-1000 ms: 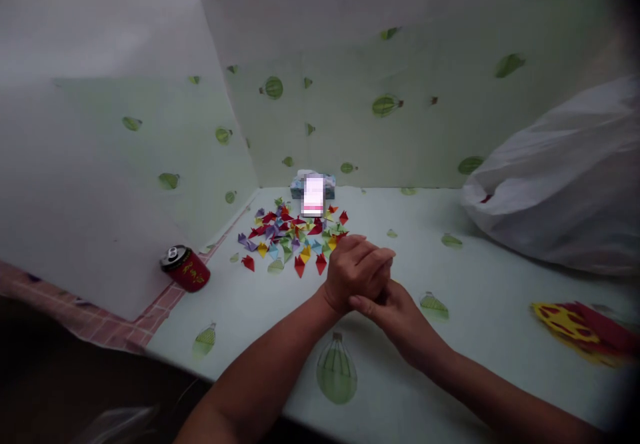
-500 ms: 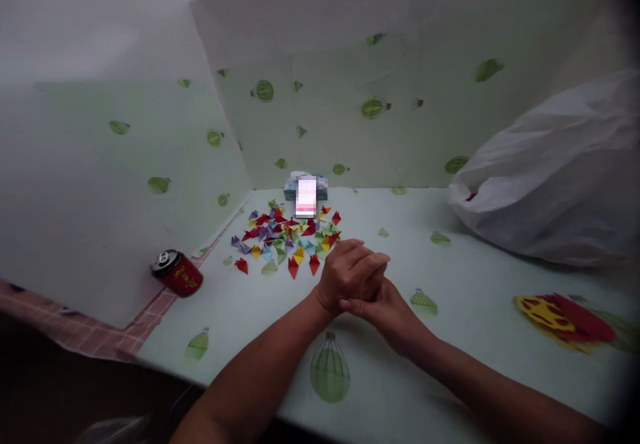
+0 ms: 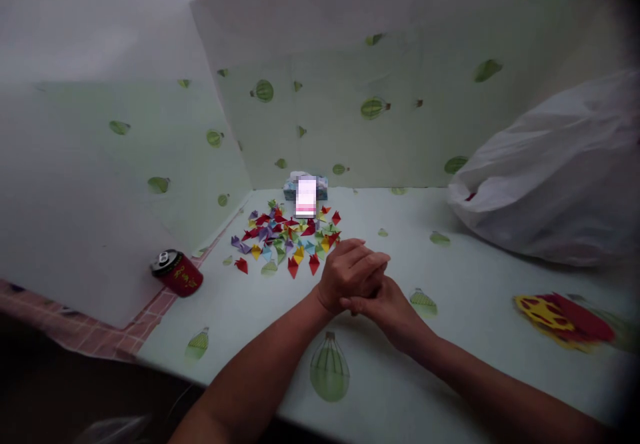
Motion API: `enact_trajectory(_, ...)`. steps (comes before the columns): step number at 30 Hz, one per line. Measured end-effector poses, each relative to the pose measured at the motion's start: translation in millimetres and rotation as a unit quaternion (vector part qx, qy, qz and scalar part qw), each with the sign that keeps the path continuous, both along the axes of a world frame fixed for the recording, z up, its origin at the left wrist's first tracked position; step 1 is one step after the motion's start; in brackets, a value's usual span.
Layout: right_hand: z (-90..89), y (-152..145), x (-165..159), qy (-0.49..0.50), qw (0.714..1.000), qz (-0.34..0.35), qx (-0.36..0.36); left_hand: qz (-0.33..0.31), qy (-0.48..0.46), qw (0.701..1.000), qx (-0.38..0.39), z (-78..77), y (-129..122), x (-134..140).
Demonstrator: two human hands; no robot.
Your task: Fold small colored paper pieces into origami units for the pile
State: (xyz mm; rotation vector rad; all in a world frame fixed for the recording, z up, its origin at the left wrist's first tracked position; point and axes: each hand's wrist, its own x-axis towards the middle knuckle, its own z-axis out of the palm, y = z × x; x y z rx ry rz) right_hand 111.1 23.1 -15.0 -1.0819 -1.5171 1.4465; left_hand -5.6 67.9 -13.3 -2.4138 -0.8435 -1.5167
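My left hand [image 3: 350, 274] lies curled over the fingers of my right hand [image 3: 393, 311]. Both rest together on the pale green tablecloth [image 3: 480, 284] printed with balloons. The left hand hides whatever may be between the fingers. Just beyond the hands, to the left, several small folded paper pieces [image 3: 287, 234] in red, yellow, purple, blue and green lie scattered in a pile. The nearest red ones lie a short way from my left knuckles.
A small tissue box [image 3: 316, 187] stands behind the pile against the back panel. A red drink can [image 3: 176, 273] lies on its side at the left. A large white plastic bag [image 3: 550, 177] fills the right side. A red and yellow paper shape [image 3: 565, 314] lies at the right. White panels wall the left and back.
The view shifted slightly between the earliest frame and now. My hands stay clasped in the same place, with only small finger movement.
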Motion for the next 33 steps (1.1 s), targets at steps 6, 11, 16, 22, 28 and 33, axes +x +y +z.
enact_trajectory(6,1.0,-4,-1,-0.004,0.999,-0.018,0.042,-0.013,0.008,1.000,-0.013,0.4,0,-2)
enact_trajectory(11,1.7,1,1,-0.022,0.999,-0.028,0.028,-0.018,-0.005,0.999,-0.028,-1.8,1,-1)
enact_trajectory(16,5.1,-3,0,-0.013,1.000,-0.003,0.011,-0.041,-0.016,0.997,0.066,2.6,0,-2)
enact_trajectory(22,11.9,-9,5,0.038,0.999,0.020,-0.030,-0.042,-0.019,0.994,0.097,7.1,-5,2)
enact_trajectory(28,9.6,-15,7,0.004,1.000,0.009,-0.016,-0.049,-0.010,0.990,0.131,7.4,-7,5)
enact_trajectory(33,5.2,-13,10,-0.006,1.000,-0.010,0.006,-0.037,-0.008,0.988,0.147,7.2,-9,8)
